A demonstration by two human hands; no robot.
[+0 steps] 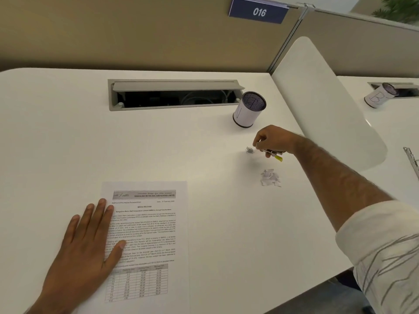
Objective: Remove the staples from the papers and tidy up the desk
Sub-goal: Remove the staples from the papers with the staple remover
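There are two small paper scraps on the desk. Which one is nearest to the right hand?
The smaller scrap, just left of the right hand. The larger crumpled scrap lies apart, nearer the person.

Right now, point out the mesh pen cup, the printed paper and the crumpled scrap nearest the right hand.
mesh pen cup (pixel 246 114): head view, on its white paper-wrapped side.
printed paper (pixel 149 225): head view, on the text block mid-page.
crumpled scrap (pixel 249 150): head view, on its middle, just left of the fingertips.

— Where are we?
— White desk (pixel 68 132), beige cubicle partition (pixel 113 30) behind, blue "016" sign (pixel 258 11) up top.
— Anything else?
— Open cable tray (pixel 174 95), white curved divider (pixel 322 98), green plant (pixel 399 7) far right.
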